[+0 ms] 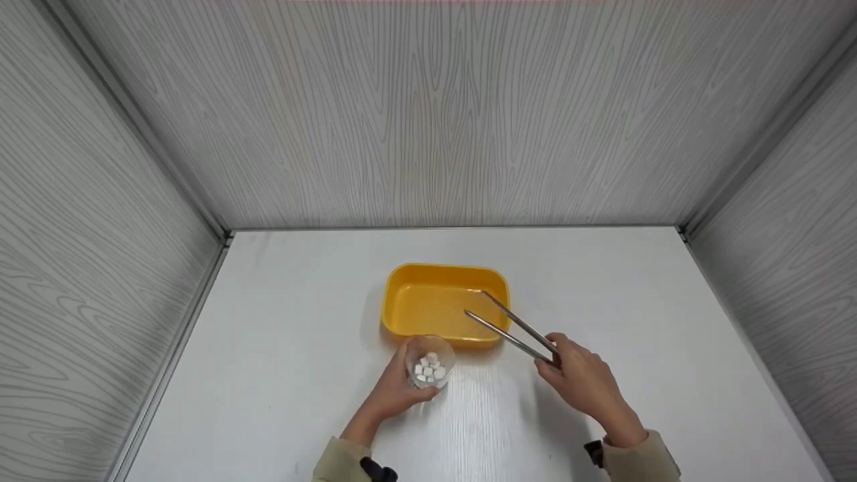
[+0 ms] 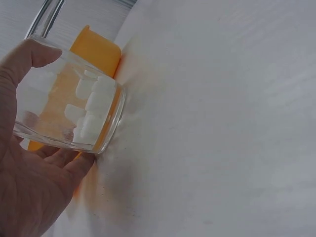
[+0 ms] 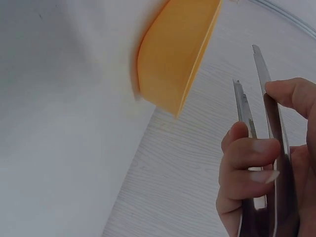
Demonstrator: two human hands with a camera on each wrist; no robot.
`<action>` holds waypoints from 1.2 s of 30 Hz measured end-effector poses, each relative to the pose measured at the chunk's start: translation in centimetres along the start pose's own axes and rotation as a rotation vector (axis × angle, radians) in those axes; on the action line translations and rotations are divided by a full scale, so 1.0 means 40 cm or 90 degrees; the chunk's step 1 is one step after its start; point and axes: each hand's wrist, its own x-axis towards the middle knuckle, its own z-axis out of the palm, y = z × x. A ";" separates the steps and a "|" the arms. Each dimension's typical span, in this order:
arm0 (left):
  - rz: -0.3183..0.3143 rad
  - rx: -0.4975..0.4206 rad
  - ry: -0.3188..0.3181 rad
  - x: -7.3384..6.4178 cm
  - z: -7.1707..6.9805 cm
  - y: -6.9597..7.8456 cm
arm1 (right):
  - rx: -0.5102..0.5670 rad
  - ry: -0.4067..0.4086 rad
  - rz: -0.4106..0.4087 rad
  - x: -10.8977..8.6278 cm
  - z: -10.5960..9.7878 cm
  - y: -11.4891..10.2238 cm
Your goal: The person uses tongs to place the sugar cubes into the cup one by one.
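Note:
My left hand point(image 1: 395, 388) grips a clear glass cup point(image 2: 59, 113) around its side, thumb on one side and fingers on the other. Several small white cubes point(image 1: 429, 367) lie at the bottom of the cup. In my right hand point(image 1: 584, 375) is a pair of metal tongs point(image 3: 276, 148), fingers curled round both arms. The tong tips stand apart with nothing between them, over the right part of a yellow rectangular tray point(image 1: 402, 301) in the head view. The cup is just in front of the tray's near left edge.
Both the cup and the tray are over a white table point(image 1: 281, 361). Grey wood-grain panels rise at the back point(image 1: 428, 134), the left point(image 1: 87, 268) and the right point(image 1: 790, 234).

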 end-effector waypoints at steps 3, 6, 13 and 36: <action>0.000 0.003 0.005 0.000 0.001 0.001 | 0.008 0.009 0.010 0.005 -0.006 0.016; 0.002 0.004 0.010 0.001 0.001 0.001 | 0.012 0.014 0.018 0.011 -0.010 0.034; -0.008 0.019 0.019 0.003 -0.001 -0.003 | 0.008 0.031 0.037 0.021 -0.016 0.080; -0.013 0.034 0.028 0.003 0.000 0.000 | 0.002 -0.004 0.138 0.037 0.011 0.227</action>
